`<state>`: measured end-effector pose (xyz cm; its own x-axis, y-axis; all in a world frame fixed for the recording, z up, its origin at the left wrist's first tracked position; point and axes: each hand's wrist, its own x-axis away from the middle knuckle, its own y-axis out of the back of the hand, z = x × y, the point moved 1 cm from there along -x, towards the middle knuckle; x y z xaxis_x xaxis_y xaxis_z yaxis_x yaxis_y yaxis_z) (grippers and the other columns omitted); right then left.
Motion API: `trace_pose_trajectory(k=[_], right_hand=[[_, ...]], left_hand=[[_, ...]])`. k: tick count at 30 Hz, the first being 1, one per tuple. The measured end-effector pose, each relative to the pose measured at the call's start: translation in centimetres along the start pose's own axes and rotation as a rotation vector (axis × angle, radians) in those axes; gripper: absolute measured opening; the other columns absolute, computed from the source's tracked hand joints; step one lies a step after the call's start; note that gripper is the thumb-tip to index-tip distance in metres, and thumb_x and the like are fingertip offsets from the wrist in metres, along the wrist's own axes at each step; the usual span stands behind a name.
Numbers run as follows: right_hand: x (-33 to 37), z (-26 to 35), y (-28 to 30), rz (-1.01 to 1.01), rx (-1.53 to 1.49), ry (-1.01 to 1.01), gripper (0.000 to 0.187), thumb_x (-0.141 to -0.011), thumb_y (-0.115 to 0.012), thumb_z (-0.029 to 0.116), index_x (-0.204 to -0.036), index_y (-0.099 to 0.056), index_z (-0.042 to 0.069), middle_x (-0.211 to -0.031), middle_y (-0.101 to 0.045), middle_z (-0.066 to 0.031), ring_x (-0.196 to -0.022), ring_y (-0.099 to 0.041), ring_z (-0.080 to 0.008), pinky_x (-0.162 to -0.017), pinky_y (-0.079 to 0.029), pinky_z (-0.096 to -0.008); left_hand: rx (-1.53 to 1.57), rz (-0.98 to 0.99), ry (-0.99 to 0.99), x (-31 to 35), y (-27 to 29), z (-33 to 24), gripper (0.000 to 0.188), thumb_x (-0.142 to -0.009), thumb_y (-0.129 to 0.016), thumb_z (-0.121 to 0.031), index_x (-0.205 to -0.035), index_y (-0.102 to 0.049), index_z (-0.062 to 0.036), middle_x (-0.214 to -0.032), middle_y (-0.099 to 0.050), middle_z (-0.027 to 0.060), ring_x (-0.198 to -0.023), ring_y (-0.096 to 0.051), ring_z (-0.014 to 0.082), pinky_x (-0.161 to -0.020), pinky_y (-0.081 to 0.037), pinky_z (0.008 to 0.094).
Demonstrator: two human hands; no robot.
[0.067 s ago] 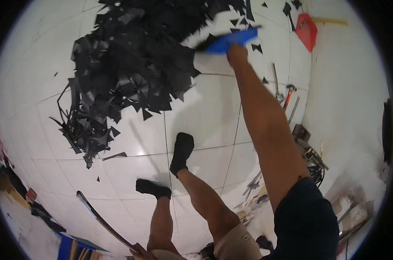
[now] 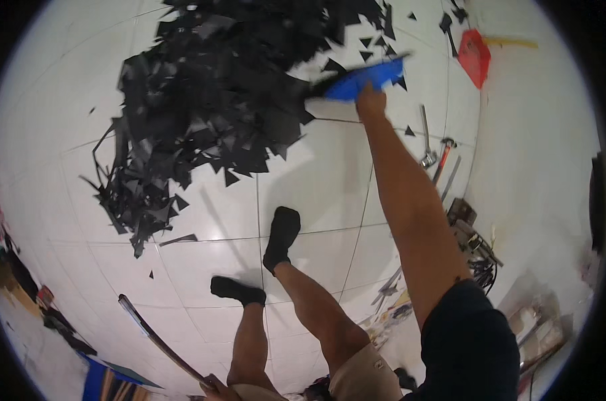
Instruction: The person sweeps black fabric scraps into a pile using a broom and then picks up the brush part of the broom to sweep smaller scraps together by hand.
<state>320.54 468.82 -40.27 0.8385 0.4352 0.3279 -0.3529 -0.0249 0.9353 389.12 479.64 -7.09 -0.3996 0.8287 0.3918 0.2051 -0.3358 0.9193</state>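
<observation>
My right hand (image 2: 371,101) is stretched far out, its fingers closed on a blue broom head (image 2: 363,80) with dark, blurred bristles. The broom head meets the right edge of a big heap of black sheet scraps (image 2: 209,93), many of them triangular. Low at the bottom edge, my left hand (image 2: 216,389) is wrapped round the end of a long thin rod (image 2: 159,342), which points up and left. The rod's far end stays apart from the heap. Part of my left hand is cut off by the picture's edge.
White floor tiles (image 2: 316,174) lie under my feet in black socks (image 2: 283,234). By the right wall are a red plastic piece (image 2: 474,60) with a yellow stick, a hammer (image 2: 444,157), a wrench (image 2: 426,144) and other tools. Loose black scraps (image 2: 178,239) lie around the heap.
My right hand and the blue broom head have come slightly nearer to me. The view has shifted a little. My left hand still grips the rod.
</observation>
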Motion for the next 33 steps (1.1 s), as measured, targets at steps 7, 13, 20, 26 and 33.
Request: trace_pose_trajectory(k=[7, 13, 20, 26, 33], right_hand=[[27.3, 9.0, -1.4, 0.166, -0.483, -0.108, 0.040, -0.087, -0.050, 0.039, -0.102, -0.045, 0.002, -0.081, -0.060, -0.0230, -0.074, -0.058, -0.0412, -0.067, -0.044, -0.0455], [44.9, 23.0, -7.7, 0.683, -0.106, 0.559, 0.036, -0.085, -0.053, 0.030, -0.104, -0.046, 0.001, -0.088, -0.059, -0.0234, -0.076, -0.058, -0.0400, -0.066, -0.047, -0.0457], [58.0, 36.7, -18.1, 0.735, 0.145, 1.155, 0.019, -0.083, -0.048, 0.013, -0.099, -0.047, 0.003, -0.081, -0.059, -0.0178, -0.072, -0.063, -0.0317, -0.060, -0.052, -0.0393], [63.9, 45.5, -30.6, 0.606, 0.318, 1.280, 0.023, -0.084, -0.046, 0.014, -0.103, -0.047, 0.001, -0.078, -0.062, -0.0150, -0.068, -0.064, -0.0294, -0.060, -0.053, -0.0377], [44.9, 49.2, -24.0, 0.661, 0.419, 1.169, 0.024, -0.085, -0.042, 0.014, -0.101, -0.040, -0.003, -0.086, -0.062, -0.0252, -0.082, -0.062, -0.0389, -0.074, -0.048, -0.0478]], left_hand=[[0.304, 0.077, 0.354, 1.1, -1.3, 5.7, 0.024, -0.091, -0.047, -0.020, -0.091, -0.048, 0.0047, -0.083, -0.051, 0.0142, -0.077, -0.048, 0.0218, -0.072, -0.041, 0.0333], [0.557, 0.106, 0.560, 0.5, 0.5, 6.9, 0.024, -0.090, -0.050, -0.022, -0.088, -0.044, 0.0011, -0.073, -0.037, 0.0051, -0.070, -0.037, 0.0161, -0.066, -0.037, 0.0299], [0.599, 0.110, 0.785, 1.4, -1.0, 11.9, 0.026, -0.090, -0.048, -0.022, -0.093, -0.046, 0.0035, -0.085, -0.049, 0.0140, -0.080, -0.047, 0.0245, -0.075, -0.039, 0.0344], [0.695, 0.057, 1.083, 3.1, -3.1, 11.0, 0.026, -0.091, -0.046, -0.022, -0.091, -0.047, 0.0041, -0.083, -0.048, 0.0105, -0.078, -0.044, 0.0203, -0.073, -0.038, 0.0335], [0.700, 0.009, 1.216, 3.8, -2.8, 5.7, 0.026, -0.090, -0.049, -0.021, -0.091, -0.047, 0.0045, -0.081, -0.047, 0.0090, -0.076, -0.044, 0.0192, -0.071, -0.039, 0.0317]])
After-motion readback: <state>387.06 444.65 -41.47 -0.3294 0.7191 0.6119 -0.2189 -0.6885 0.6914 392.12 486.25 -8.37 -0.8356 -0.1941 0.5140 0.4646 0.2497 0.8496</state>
